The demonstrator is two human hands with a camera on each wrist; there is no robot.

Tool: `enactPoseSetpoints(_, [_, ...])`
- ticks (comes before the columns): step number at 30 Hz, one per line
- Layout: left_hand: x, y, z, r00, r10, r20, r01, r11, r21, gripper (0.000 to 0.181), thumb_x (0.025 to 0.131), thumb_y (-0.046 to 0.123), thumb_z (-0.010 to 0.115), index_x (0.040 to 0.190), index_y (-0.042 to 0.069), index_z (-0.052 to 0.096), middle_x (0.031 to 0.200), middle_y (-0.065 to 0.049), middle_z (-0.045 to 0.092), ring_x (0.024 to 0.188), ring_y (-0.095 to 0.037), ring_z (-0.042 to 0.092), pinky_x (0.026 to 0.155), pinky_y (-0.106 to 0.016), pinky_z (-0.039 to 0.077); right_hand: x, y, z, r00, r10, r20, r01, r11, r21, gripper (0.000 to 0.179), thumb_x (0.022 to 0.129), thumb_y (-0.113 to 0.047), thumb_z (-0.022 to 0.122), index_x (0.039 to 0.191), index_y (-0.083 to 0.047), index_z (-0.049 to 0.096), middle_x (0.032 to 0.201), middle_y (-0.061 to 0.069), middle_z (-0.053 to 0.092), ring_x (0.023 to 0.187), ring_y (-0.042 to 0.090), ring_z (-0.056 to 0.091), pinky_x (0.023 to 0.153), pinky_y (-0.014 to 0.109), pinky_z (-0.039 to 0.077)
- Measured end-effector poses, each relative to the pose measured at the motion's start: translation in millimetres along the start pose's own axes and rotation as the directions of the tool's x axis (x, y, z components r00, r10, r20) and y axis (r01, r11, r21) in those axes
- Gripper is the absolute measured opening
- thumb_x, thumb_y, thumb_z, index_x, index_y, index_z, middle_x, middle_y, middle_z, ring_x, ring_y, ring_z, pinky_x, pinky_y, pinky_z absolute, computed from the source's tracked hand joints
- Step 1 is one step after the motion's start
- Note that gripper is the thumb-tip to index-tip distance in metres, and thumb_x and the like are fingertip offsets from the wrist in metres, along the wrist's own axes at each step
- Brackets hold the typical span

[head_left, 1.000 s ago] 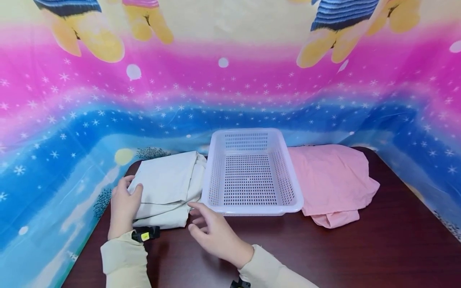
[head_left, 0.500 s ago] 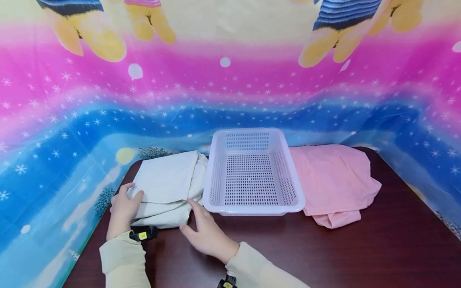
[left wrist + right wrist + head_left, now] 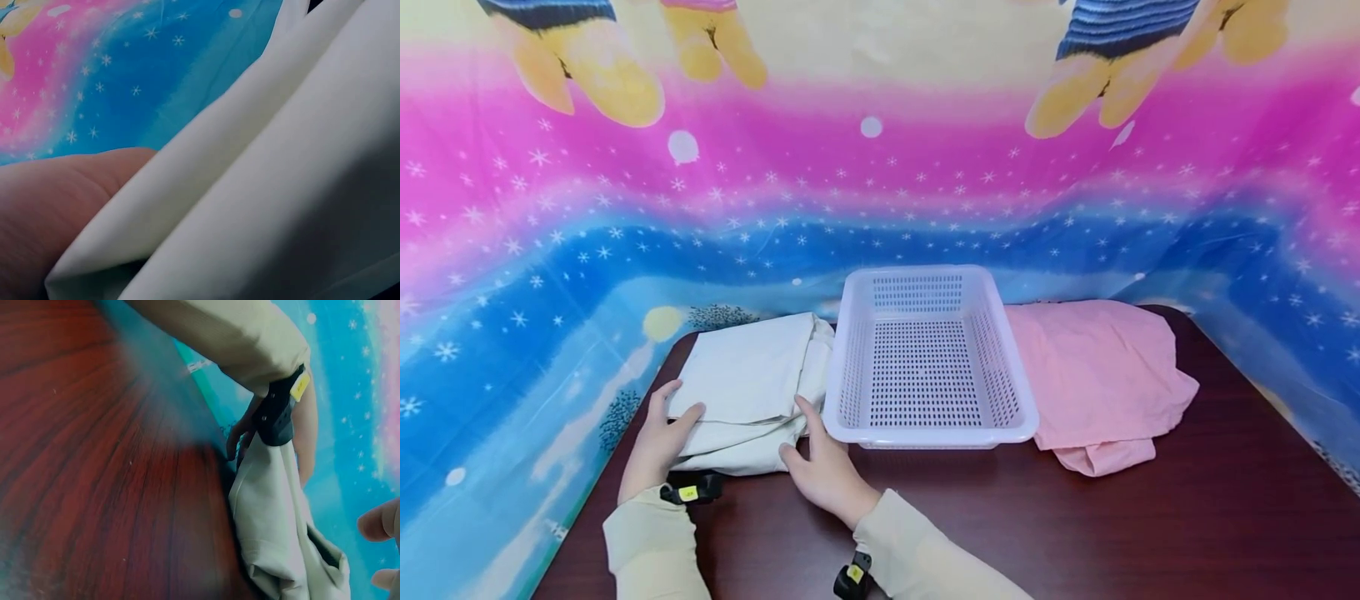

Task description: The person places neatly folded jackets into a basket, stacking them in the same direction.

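A folded off-white cloth [image 3: 741, 371] lies in layers at the left of the table. My left hand [image 3: 657, 442] is at its left edge, the thumb over the front left corner and the fingers along the side. My right hand [image 3: 829, 471] is at the front right corner, index finger at the fold and thumb spread apart at the front edge. In the left wrist view the cloth [image 3: 269, 169] hides most of the left hand [image 3: 62, 206]. The right wrist view shows the cloth's side [image 3: 265, 512] and only some right-hand fingertips [image 3: 377, 523], spread.
A white perforated plastic basket [image 3: 931, 437] stands in the middle, close against the off-white cloth. To its right lies a folded pink cloth [image 3: 1105, 375]. The dark wooden table [image 3: 1075, 533] has a patterned curtain [image 3: 880, 183] behind and around it.
My right hand has moved left and up to the off-white cloth's right corner. The left hand has lowered slightly along the left edge. Cloths and basket stay in place.
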State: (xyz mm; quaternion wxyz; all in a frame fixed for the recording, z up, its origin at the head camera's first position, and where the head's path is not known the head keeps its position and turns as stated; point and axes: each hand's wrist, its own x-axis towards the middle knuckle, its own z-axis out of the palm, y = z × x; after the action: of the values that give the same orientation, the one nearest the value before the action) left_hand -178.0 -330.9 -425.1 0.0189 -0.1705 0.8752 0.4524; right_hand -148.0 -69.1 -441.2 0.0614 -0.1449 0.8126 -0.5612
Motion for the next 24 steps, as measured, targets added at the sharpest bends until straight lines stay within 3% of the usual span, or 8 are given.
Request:
enactPoseSetpoints(5, [1.9, -5.8, -2.3, 1.0, 0.019, 0.02, -0.018, 0.997, -0.077, 0.082, 0.105, 0.041, 0.052, 0.164, 0.016, 0.002, 0.167, -0.026, -0.004, 0.15, -0.05, 0.01, 0.116, -0.064, 0.019, 9.8, 4.6, 5.2, 1.0, 0.016, -0.024, -0.015, 0.998, 0.057, 0.065, 0.1, -0.026, 0.057, 0.16, -0.027, 0.031, 0.159, 0.015, 0.037, 0.143, 0.033, 0.037, 0.115, 0.053, 0.032])
enactPoseSetpoints(12, [1.4, -12.3, -5.2, 1.0, 0.012, 0.025, -0.008, 0.986, -0.164, 0.082, 0.104, 0.044, 0.051, 0.165, 0.019, 0.003, 0.168, -0.023, -0.007, 0.148, -0.048, 0.014, 0.113, -0.061, 0.023, 21.1, 8.2, 9.6, 0.999, 0.012, -0.041, -0.007, 0.992, 0.125, 0.062, 0.103, -0.027, 0.054, 0.16, -0.025, 0.03, 0.163, 0.013, 0.027, 0.149, 0.031, 0.027, 0.118, 0.052, 0.026])
enactPoseSetpoints(18, [2.7, -17.1, -5.6, 0.999, 0.008, 0.038, -0.001, 0.982, -0.187, 0.084, 0.103, 0.05, 0.051, 0.165, 0.021, 0.003, 0.168, -0.02, -0.007, 0.148, -0.046, 0.016, 0.113, -0.06, 0.025, 30.3, 9.0, 11.7, 0.998, 0.055, -0.022, -0.051, 0.987, 0.153, 0.062, 0.105, -0.039, 0.052, 0.16, -0.031, 0.027, 0.165, 0.01, 0.026, 0.148, 0.033, 0.029, 0.117, 0.054, 0.028])
enactPoseSetpoints(24, [2.9, -18.4, -5.6, 0.999, 0.014, 0.045, -0.006, 0.983, -0.181, 0.086, 0.102, 0.052, 0.052, 0.165, 0.022, 0.002, 0.168, -0.019, -0.008, 0.149, -0.047, 0.013, 0.114, -0.062, 0.023, 40.4, 7.9, 13.9, 0.998, 0.062, 0.005, -0.062, 0.969, 0.238, 0.063, 0.104, -0.037, 0.053, 0.161, -0.03, 0.025, 0.165, 0.009, 0.024, 0.151, 0.03, 0.023, 0.12, 0.053, 0.021])
